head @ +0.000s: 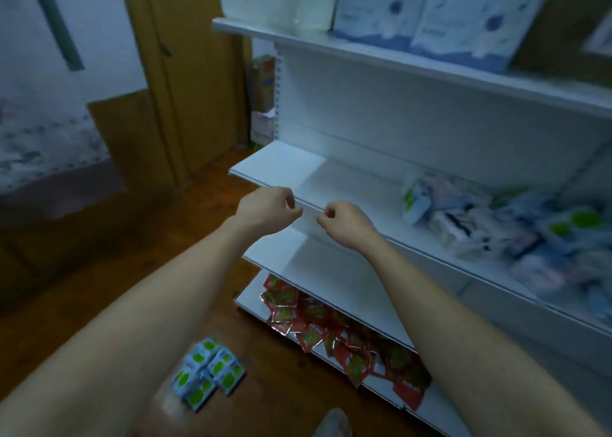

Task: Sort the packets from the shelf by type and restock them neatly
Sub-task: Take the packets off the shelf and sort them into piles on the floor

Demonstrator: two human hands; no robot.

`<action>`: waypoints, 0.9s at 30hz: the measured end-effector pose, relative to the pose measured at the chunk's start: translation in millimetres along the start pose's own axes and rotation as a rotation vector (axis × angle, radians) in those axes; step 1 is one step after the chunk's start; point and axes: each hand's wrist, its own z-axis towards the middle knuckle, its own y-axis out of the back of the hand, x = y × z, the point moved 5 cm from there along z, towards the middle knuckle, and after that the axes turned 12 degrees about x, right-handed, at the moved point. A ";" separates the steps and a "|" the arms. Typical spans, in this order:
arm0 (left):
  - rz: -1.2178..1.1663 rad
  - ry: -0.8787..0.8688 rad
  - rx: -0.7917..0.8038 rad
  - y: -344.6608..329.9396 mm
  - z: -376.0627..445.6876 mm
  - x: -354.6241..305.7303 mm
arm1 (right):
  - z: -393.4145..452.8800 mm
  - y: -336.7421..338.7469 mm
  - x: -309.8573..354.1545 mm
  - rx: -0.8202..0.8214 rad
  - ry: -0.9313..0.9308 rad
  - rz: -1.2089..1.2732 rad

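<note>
On the brown wooden floor (109,271) lies a small pile of blue-and-white packets (208,372) with round green spots. Above it, the left hand (265,209) and the right hand (346,224) hang near each other at the front edge of a smooth white metal shelf (281,165), fingers curled with nothing in them. Shiny red square packets (334,330) lie heaped on the bottom shelf. Soft, blurry pale packets (490,224) sit jumbled on the middle shelf's right side.

Both hands, left hand (270,208) and right hand (344,223), hang with curled fingers and hold nothing, before the white shelf (281,165). Mixed packets (490,224) lie at its right; blue-green packets (207,372) lie on the floor (99,254).
</note>
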 end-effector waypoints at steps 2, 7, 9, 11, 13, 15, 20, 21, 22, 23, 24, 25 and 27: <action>0.004 -0.060 -0.005 3.2 -1.1 -42.5 | -25.9 28.5 -26.8 -0.073 -0.051 0.013; 0.014 -0.185 -0.012 2.1 -6.3 -139.0 | -89.5 84.0 -88.0 -0.196 -0.120 0.090; 0.002 -0.219 -0.007 -5.0 -10.6 -176.7 | -113.9 99.3 -114.8 -0.236 -0.127 0.108; -0.026 -0.250 0.005 -15.9 -16.8 -215.6 | -135.9 111.5 -143.5 -0.258 -0.141 0.119; -0.060 -0.280 0.021 -30.2 -22.8 -254.9 | -159.1 121.4 -174.3 -0.248 -0.176 0.137; -0.086 -0.307 0.045 -45.2 -30.9 -294.1 | -182.1 130.7 -205.4 -0.242 -0.200 0.139; -0.079 -0.388 0.042 -82.3 -47.8 -386.2 | -237.9 157.3 -278.2 -0.276 -0.248 0.129; -0.083 -0.391 0.039 -88.3 -49.7 -401.7 | -247.3 162.4 -291.0 -0.275 -0.256 0.140; -0.076 -0.396 0.035 -94.1 -50.6 -416.4 | -255.6 167.0 -303.9 -0.274 -0.265 0.152; -0.060 -0.403 0.035 -99.3 -52.1 -430.8 | -264.2 171.4 -315.4 -0.280 -0.270 0.164; -0.044 -0.412 0.040 -104.2 -53.1 -444.5 | -271.5 175.7 -327.3 -0.287 -0.274 0.179; -0.030 -0.422 0.047 -108.3 -54.3 -457.5 | -278.2 179.8 -338.2 -0.297 -0.273 0.196; -0.023 -0.446 0.067 -116.6 -54.7 -479.6 | -289.2 185.6 -357.3 -0.299 -0.264 0.234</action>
